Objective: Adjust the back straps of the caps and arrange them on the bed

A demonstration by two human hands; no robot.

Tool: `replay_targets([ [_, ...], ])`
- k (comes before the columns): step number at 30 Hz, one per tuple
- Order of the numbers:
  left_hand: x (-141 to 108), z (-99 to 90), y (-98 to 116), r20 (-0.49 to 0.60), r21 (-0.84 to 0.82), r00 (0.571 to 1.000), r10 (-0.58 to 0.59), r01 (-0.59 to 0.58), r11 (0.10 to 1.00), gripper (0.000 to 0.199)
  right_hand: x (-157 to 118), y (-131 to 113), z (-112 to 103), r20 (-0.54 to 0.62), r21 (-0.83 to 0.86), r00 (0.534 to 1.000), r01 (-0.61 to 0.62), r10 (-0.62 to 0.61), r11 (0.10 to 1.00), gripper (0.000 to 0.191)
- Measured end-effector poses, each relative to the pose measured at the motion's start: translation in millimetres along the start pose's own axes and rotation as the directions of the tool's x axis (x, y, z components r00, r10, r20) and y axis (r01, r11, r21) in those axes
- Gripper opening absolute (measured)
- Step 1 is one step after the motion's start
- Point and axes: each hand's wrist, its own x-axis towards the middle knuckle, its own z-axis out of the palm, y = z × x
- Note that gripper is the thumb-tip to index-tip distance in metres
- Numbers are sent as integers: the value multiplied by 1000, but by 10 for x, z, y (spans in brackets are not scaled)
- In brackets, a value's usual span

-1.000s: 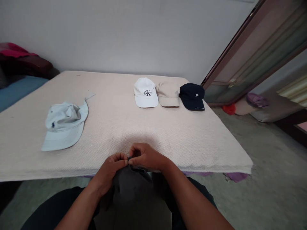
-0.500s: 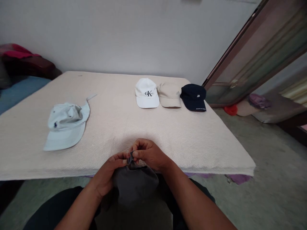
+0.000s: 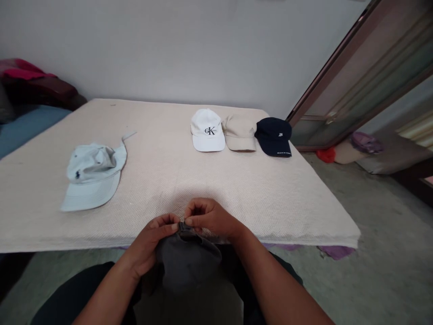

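A dark grey cap (image 3: 189, 262) is held over my lap at the table's front edge, its back strap uppermost. My left hand (image 3: 154, 239) pinches one side of the strap between thumb and fingers. On the other side, my right hand (image 3: 211, 219) grips the strap end with thumb and forefinger. The fastening itself is small and partly covered by the fingertips. To the left lies a pale blue cap (image 3: 93, 169) with its strap undone and trailing. Farther back stand a white cap (image 3: 208, 131), a beige cap (image 3: 239, 132) and a navy cap (image 3: 274, 136), side by side.
A cream cloth (image 3: 162, 167) covers the table, which backs onto a grey wall (image 3: 162, 49). At the right are a framed door (image 3: 341, 90) and bare floor (image 3: 382, 230). Blue bedding (image 3: 34, 126) lies at the far left.
The strap of the grey cap has been drawn down flatter, and my right fingers have come lower, close against my left fingertips. The other caps have stayed put.
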Motion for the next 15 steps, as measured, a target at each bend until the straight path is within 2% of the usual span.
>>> replay_targets([
  [7,19,55,-14,-105,69,994,18,-10,998,22,2,5,29,-43,-123,999,-17,12,992,8],
  [15,20,63,-27,-99,80,995,29,-21,997,20,15,21,50,-45,-191,999,-30,22,981,7],
])
